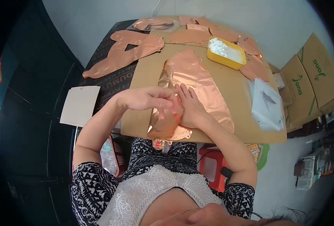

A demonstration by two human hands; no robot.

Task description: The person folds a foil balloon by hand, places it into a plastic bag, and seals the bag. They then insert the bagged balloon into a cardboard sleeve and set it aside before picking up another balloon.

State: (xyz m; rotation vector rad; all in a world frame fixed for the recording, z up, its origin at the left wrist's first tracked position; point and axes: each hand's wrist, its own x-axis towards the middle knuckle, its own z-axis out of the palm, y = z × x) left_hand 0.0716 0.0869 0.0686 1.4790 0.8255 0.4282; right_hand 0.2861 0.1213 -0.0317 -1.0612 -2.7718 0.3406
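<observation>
A flat copper-coloured foil balloon [212, 90] lies on the cardboard-covered table in front of me, its left side folded over in a shiny flap. My right hand [190, 107] rests on it palm down, fingers stretched out beside the fold. Over the flap, my left hand [148, 98] bends at the wrist with its fingers curled and thumb near the index finger. It appears to grip the foil by the fold; the exact contact is partly hidden. Near my lap, the balloon's lower end [182, 132] reaches the table's front edge.
Another copper foil balloon [127, 51] lies at the back left, with more foil pieces [189, 35] along the back. A yellow tub [227, 62] of white material stands at the back right. Plastic-covered sheets [267, 105] lie at right, near cardboard boxes [302, 79]. White card [79, 105] lies left.
</observation>
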